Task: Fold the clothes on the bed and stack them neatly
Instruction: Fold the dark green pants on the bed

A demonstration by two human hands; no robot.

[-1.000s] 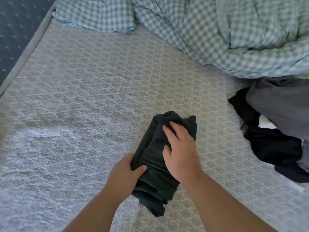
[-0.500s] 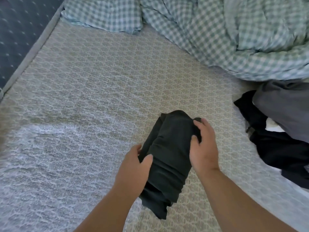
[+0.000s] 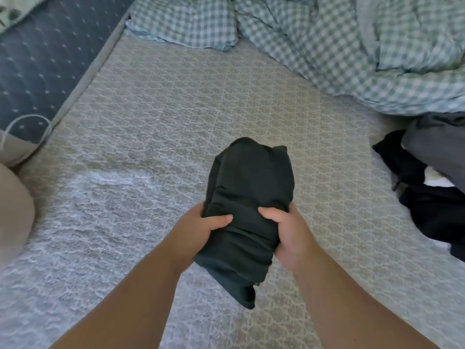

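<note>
bed (image 3: 156,127): patterned grey sheet | checked duvet (image 3: 352,46) far side | left grip (image 3: 201,229), right grip (image 3: 289,229): both clutching dark bundle (image 3: 247,187)

The right hand (image 3: 289,231) moves from the top of the folded dark garment (image 3: 247,197) to its right edge; both hands now grip the sides.

Folded dark garment (image 3: 249,197) on patterned bed (image 3: 151,122) (wrinkled, compact)

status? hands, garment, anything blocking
Left hand and right hand both shut on dark green garment, one each side. Garment bundled, partly folded, over the mattress. Unfolded clothes pile at right, apart. Nothing in the way.
</note>
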